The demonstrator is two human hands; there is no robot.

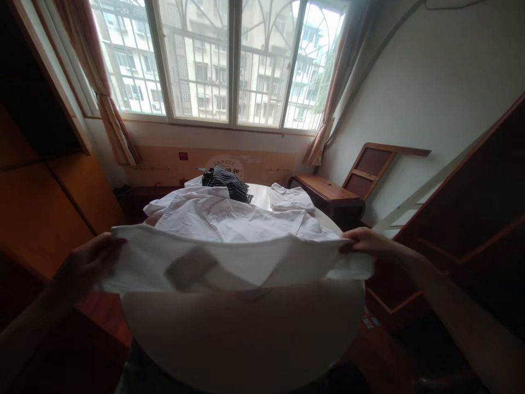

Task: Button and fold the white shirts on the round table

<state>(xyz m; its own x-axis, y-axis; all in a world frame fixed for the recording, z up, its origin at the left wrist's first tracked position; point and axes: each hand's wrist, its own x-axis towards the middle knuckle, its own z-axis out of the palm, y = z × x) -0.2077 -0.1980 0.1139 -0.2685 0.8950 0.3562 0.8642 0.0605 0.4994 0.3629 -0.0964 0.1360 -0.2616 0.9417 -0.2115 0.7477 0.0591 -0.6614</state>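
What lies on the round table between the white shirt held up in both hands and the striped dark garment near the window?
In the head view, a pile of crumpled white shirts lies between the held shirt and the striped garment.

Legible text from my feed — only on the cardboard panel (pixel 213 164) under the window: a round emblem carries a large character "和" beside another I can't resolve. Small red mark at left — too blurred to read.
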